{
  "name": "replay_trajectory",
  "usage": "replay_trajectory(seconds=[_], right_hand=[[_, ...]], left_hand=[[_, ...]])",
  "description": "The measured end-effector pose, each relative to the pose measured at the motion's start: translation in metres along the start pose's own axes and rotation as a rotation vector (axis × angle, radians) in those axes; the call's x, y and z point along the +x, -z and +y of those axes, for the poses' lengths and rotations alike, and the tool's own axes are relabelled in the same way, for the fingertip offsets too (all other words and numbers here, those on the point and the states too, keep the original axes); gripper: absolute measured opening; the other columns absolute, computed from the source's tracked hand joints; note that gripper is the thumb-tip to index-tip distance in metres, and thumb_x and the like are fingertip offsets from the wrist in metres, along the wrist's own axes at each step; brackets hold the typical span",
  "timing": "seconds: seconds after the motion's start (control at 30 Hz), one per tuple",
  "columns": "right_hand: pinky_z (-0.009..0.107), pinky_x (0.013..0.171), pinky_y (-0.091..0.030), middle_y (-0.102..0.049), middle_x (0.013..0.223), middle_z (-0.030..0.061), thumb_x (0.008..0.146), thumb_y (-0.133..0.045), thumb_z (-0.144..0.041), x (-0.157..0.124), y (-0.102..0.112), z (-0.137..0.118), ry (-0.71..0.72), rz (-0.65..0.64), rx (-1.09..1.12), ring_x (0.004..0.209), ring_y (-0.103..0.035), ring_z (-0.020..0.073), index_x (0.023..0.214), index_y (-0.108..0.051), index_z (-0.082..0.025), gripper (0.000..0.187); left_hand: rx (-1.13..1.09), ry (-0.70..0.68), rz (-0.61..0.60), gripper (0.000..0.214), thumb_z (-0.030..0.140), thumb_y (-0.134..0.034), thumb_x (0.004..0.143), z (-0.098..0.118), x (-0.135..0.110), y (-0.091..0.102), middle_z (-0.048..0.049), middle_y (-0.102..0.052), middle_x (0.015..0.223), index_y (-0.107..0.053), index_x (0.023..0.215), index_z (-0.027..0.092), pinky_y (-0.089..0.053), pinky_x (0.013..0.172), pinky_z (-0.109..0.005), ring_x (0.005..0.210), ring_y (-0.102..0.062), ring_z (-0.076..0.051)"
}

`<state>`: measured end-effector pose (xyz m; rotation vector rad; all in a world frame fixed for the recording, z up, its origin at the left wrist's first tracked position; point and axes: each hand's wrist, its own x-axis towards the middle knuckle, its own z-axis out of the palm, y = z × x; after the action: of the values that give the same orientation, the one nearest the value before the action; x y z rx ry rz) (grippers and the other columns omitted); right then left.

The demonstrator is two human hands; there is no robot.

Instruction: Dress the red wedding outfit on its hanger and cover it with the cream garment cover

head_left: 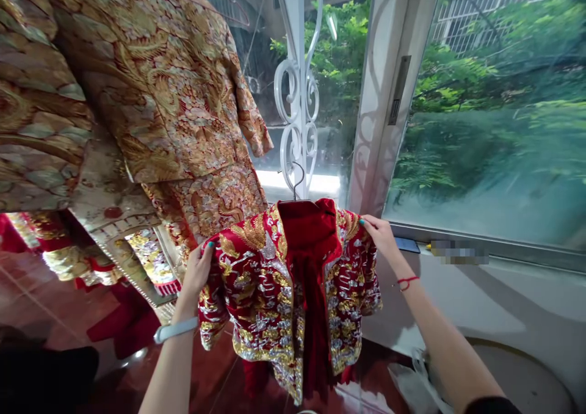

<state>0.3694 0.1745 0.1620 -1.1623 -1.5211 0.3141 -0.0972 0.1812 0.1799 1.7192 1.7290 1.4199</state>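
Shoulders of one red embroidered jacket (293, 292) are, I see, pinched tight by two hands, left hand (198, 272) and right hand (379, 234), its one hanger hook (298, 182) before the white window grille (296, 96).

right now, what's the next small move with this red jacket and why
Probably raise the red jacket to seat its hanger hook on the white grille: left hand and right hand grip its shoulders, and the hook sits by the lowest scroll.
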Motion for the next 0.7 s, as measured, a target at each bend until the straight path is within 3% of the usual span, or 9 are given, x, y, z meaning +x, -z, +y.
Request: replay_trajectory(seconds=[0.17,0.3,0.37,0.47,0.5,0.53,0.6,0.63,0.7], right_hand=[[0.035,0.079,-0.051,-0.076,0.089,0.0064,0.087,-0.056,-0.046,0.001,-0.004,-0.007,0.037,0.088,0.012,0.085,-0.067,0.0238,0.088,-0.074,-0.018,0.033],[0.04,0.096,-0.047,-0.071,0.11,0.0096,0.094,-0.048,-0.043,-0.02,-0.011,-0.015,0.081,0.138,-0.008,0.105,-0.063,0.0239,0.108,-0.069,-0.019,0.035],[0.043,0.103,-0.042,-0.065,0.122,0.0101,0.094,-0.048,-0.042,-0.035,-0.007,-0.021,0.12,0.136,-0.111,0.115,-0.058,0.0242,0.116,-0.064,-0.021,0.034],[0.045,0.1,-0.043,-0.061,0.113,0.0098,0.091,-0.054,-0.037,-0.073,-0.007,-0.032,0.172,0.395,-0.289,0.111,-0.056,0.025,0.109,-0.061,-0.021,0.025],[0.042,0.093,-0.046,-0.061,0.103,0.0083,0.09,-0.055,-0.035,-0.09,-0.015,-0.036,0.167,0.498,-0.324,0.101,-0.057,0.0241,0.102,-0.059,-0.02,0.019],[0.038,0.082,-0.049,-0.058,0.089,0.0051,0.088,-0.057,-0.034,-0.108,-0.026,-0.039,0.159,0.557,-0.34,0.087,-0.057,0.0217,0.093,-0.055,-0.021,0.014],[0.03,0.063,-0.046,-0.053,0.078,0.0008,0.083,-0.063,-0.037,-0.14,-0.059,-0.04,0.071,0.353,-0.4,0.068,-0.052,0.0179,0.086,-0.049,-0.022,0.021],[0.03,0.062,-0.045,-0.053,0.077,0.0008,0.08,-0.066,-0.041,-0.153,-0.077,-0.039,0.026,0.246,-0.474,0.068,-0.052,0.0186,0.085,-0.047,-0.022,0.027],[0.033,0.066,-0.045,-0.054,0.078,0.0027,0.077,-0.069,-0.044,-0.165,-0.108,-0.033,-0.064,0.171,-0.623,0.073,-0.055,0.0221,0.084,-0.047,-0.021,0.032]], left_hand=[[-0.035,0.005,0.115,0.05,0.071,-0.045,0.073,-0.017,-0.003,-0.007,0.0044,-0.037,0.049,-0.037,0.056,0.024,-0.028,0.045,-0.026,0.05,-0.034,-0.013],[-0.065,0.028,0.14,0.052,0.07,-0.038,0.078,-0.027,-0.011,-0.025,0.0007,-0.047,0.056,-0.045,0.06,0.022,-0.037,0.051,-0.028,0.055,-0.044,-0.017],[-0.077,-0.005,0.17,0.048,0.064,-0.04,0.083,-0.026,-0.024,-0.03,-0.0033,-0.057,0.074,-0.057,0.076,0.02,-0.046,0.065,-0.032,0.073,-0.054,-0.021],[0.0,-0.14,0.451,0.049,0.056,-0.051,0.084,-0.022,-0.065,-0.044,-0.0092,-0.057,0.106,-0.054,0.115,0.017,-0.047,0.085,-0.039,0.099,-0.054,-0.025],[0.063,-0.199,0.545,0.056,0.055,-0.056,0.082,-0.02,-0.082,-0.053,-0.0104,-0.055,0.109,-0.05,0.121,0.016,-0.047,0.085,-0.041,0.098,-0.054,-0.025],[0.141,-0.264,0.553,0.063,0.056,-0.062,0.077,-0.019,-0.1,-0.066,-0.01,-0.054,0.105,-0.048,0.121,0.014,-0.048,0.08,-0.041,0.091,-0.054,-0.025],[0.268,-0.376,0.434,0.067,0.06,-0.068,0.07,-0.017,-0.131,-0.097,-0.0075,-0.054,0.094,-0.048,0.114,0.013,-0.049,0.072,-0.04,0.079,-0.055,-0.023],[0.324,-0.377,0.406,0.067,0.061,-0.068,0.07,-0.016,-0.142,-0.113,-0.0072,-0.054,0.09,-0.047,0.111,0.012,-0.05,0.069,-0.04,0.074,-0.054,-0.023],[0.404,-0.322,0.354,0.057,0.057,-0.063,0.075,-0.014,-0.152,-0.138,-0.0083,-0.057,0.086,-0.048,0.107,0.012,-0.05,0.066,-0.041,0.071,-0.057,-0.024]])
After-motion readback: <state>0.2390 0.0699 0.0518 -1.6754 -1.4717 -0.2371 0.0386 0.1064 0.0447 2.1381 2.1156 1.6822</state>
